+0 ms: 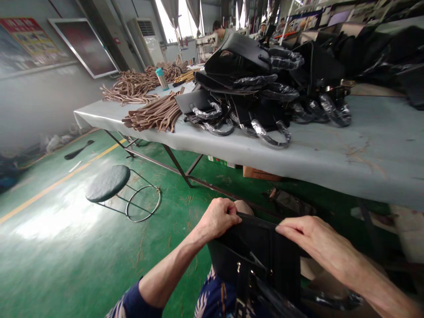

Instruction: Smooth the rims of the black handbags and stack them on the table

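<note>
A black handbag (255, 243) rests over my lap, with small metal fittings, a buckled strap and a plastic-wrapped handle toward me. My left hand (220, 218) pinches the bag's upper edge at its left side, fingers closed. Farther right along that edge, my right hand (308, 232) grips it between thumb and fingers. Between the two hands the rim runs fairly straight. The bag's lower part and its far side are partly hidden.
Ahead stands a grey-covered table (331, 154) bearing a pile of black bags (241, 79), bundles of brown straps (155, 112) and a bottle (162, 79). A round stool (109, 183) is on the green floor at left. Another person (218, 33) is in the background.
</note>
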Motion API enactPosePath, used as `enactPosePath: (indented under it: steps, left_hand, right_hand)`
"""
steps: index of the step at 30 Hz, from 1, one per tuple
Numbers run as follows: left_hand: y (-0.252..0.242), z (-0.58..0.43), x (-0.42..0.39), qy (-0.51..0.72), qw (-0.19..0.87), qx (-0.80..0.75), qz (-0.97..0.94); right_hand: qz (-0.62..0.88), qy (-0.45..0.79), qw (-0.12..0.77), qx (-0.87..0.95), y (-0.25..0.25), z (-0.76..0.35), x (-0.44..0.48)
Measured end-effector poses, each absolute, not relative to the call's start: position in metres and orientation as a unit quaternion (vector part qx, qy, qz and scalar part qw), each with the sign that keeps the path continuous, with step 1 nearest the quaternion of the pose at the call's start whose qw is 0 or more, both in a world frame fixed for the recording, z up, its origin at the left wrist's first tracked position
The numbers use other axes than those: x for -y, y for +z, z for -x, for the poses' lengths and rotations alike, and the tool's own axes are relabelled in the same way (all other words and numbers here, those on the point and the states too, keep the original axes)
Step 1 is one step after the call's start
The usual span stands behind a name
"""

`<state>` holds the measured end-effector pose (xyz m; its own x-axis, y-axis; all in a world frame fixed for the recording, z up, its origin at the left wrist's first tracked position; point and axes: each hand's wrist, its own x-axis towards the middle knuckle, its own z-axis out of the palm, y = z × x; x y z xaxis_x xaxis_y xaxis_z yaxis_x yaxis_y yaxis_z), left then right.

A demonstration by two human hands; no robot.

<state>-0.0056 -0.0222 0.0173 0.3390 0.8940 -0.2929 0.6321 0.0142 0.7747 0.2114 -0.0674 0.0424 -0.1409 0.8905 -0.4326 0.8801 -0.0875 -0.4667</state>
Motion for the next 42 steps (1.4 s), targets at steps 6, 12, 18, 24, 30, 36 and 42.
enactPosePath:
  steps: [6,12,18,24,30,36,42]
  left_hand:
    - [0.015,0.004,0.018,0.127,0.452,-0.563,-0.680]
    - [0.015,0.001,0.016,0.111,0.470,-0.550,-0.682]
    - [0.011,0.001,0.014,0.082,0.475,-0.536,-0.693]
    - [0.013,0.003,0.012,0.078,0.504,-0.522,-0.684]
    - [0.012,0.003,0.012,0.068,0.518,-0.520,-0.676]
    - [0.012,0.000,0.012,0.076,0.488,-0.533,-0.687]
    - [0.012,0.003,0.013,0.082,0.486,-0.543,-0.680]
  right_hand:
    - [0.598,0.442,0.084,0.663,0.023,-0.226,0.059]
    - [0.518,0.664,0.145,0.520,0.006,-0.237,0.054]
    - [0.466,0.759,0.173,0.421,0.002,-0.235,0.059]
    - [0.414,0.815,0.212,0.346,-0.017,-0.236,0.063]
    - [0.410,0.812,0.206,0.359,-0.019,-0.239,0.062]
    - [0.463,0.733,0.140,0.478,0.013,-0.235,0.050]
    - [0.493,0.683,0.113,0.527,0.014,-0.229,0.047]
